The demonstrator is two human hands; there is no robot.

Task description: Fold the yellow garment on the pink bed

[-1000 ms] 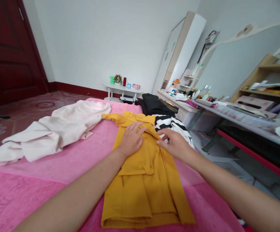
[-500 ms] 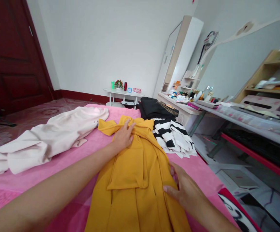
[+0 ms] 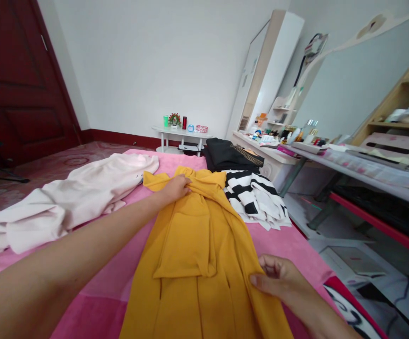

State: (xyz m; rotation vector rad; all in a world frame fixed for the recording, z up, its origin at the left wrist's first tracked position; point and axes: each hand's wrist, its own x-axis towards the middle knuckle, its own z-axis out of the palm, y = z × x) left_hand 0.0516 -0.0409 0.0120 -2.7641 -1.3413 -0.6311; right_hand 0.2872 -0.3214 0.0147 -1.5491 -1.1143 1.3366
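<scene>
A mustard-yellow garment (image 3: pixel 193 254) lies lengthwise on the pink bed cover (image 3: pixel 94 263) in front of me. My left hand (image 3: pixel 174 188) reaches to its far end and grips the bunched yellow cloth there. My right hand (image 3: pixel 280 280) pinches the garment's right edge near me, fingers curled on the fabric.
A pale pink garment (image 3: pixel 66 200) lies crumpled on the bed to the left. A black-and-white striped garment (image 3: pixel 256 197) and a black one (image 3: pixel 229 155) lie at the far right. A cluttered dressing table (image 3: pixel 278 153) and desk stand to the right, a small white table (image 3: pixel 181 136) beyond the bed.
My left hand moved up the yellow garment from its middle to the far end and closed on it. My right hand slid down the right edge toward me.
</scene>
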